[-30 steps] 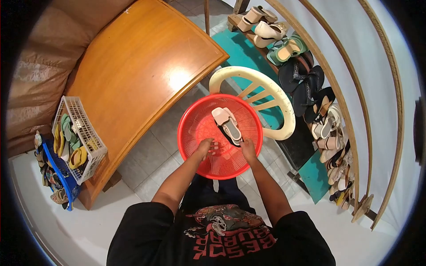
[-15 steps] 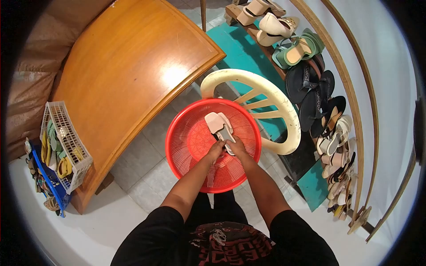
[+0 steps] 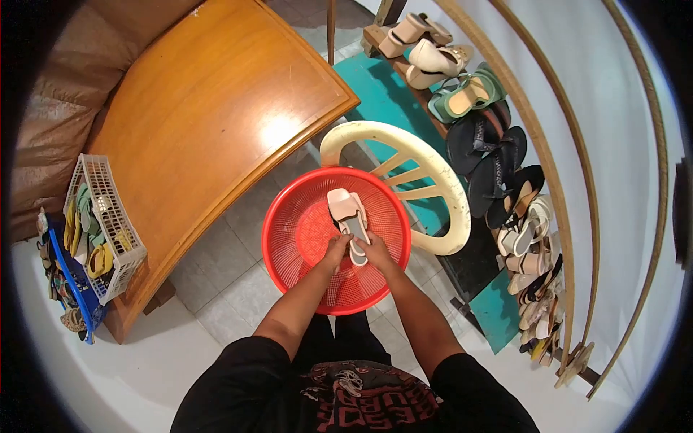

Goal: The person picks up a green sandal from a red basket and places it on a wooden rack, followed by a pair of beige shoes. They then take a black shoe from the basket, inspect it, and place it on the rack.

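Note:
A pair of pale pink slip-on sandals (image 3: 345, 204) with grey insoles is held over the red plastic basket (image 3: 289, 278). My left hand (image 3: 336, 252) grips the pair from the left, near the heel end. On the other side, my right hand (image 3: 377, 251) is closed around the heel end too, with the fingers partly hidden. The sandals lie one against the other, toes pointing away from me. Beneath them the basket's mesh bottom shows. The basket sits in front of a cream plastic chair (image 3: 456, 209), whose seat is hidden.
A wooden table (image 3: 216, 94) stands at the left, with a white crate (image 3: 119, 231) of footwear and a blue basket (image 3: 72, 289) at its near end. Along the right runs a rack with several shoes, including black flip-flops (image 3: 498, 173) and green sandals (image 3: 469, 97).
The sandals have turned slightly and come a little nearer to me, both hands still on them. The whole view has shifted slightly, the rack moving left.

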Available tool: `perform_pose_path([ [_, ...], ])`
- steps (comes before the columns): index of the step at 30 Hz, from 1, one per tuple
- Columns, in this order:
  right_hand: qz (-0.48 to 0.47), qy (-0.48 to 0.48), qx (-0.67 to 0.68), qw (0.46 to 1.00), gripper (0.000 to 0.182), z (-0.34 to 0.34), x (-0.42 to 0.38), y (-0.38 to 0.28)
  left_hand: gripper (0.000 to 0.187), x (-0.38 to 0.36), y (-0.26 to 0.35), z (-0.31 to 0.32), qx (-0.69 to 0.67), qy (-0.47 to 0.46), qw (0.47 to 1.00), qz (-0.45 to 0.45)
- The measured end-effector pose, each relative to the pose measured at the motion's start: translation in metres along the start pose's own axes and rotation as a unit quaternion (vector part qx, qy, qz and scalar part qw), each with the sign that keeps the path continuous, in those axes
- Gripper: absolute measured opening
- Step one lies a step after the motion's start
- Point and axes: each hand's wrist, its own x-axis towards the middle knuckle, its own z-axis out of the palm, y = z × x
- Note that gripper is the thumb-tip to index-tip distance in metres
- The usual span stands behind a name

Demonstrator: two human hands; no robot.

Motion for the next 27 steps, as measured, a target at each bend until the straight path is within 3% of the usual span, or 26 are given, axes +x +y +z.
perform_pose_path([
  [1, -0.001, -0.01, 0.007, 1.0, 0.033, -0.001, -0.01, -0.009, 0.062, -0.008, 0.002, 0.001, -0.034, -0.045, 0.998, -0.003],
  [4, -0.038, -0.027, 0.021, 0.999, 0.036, -0.005, -0.044, -0.033, 0.062, -0.041, 0.019, 0.012, -0.022, -0.054, 0.998, -0.017],
  [6, -0.041, -0.012, 0.114, 0.993, 0.036, -0.007, -0.063, -0.043, 0.067, -0.072, 0.037, 0.023, 0.028, -0.06, 0.998, -0.002],
  [8, -0.04, -0.015, 0.122, 0.992, 0.035, -0.014, -0.081, -0.057, 0.073, -0.099, 0.042, 0.035, 0.075, -0.033, 0.993, 0.082],
  [10, -0.084, -0.008, 0.145, 0.986, 0.034, -0.017, -0.104, -0.067, 0.071, -0.125, 0.045, 0.043, 0.079, -0.035, 0.99, 0.107],
  [13, -0.117, -0.03, 0.157, 0.98, 0.029, -0.028, -0.14, -0.101, 0.056, -0.162, 0.054, 0.064, 0.047, -0.074, 0.969, 0.232],
  [16, -0.126, -0.025, 0.125, 0.984, 0.023, -0.038, -0.167, -0.131, 0.058, -0.185, 0.051, 0.086, 0.095, -0.04, 0.934, 0.341],
  [20, -0.158, -0.027, 0.143, 0.977, 0.02, -0.036, -0.168, -0.127, 0.06, -0.217, 0.051, 0.106, 0.066, 0.02, 0.939, 0.337],
  [27, -0.196, -0.037, 0.262, 0.944, 0.02, -0.021, -0.198, -0.132, 0.059, -0.256, 0.047, 0.106, 0.09, 0.019, 0.927, 0.364],
])
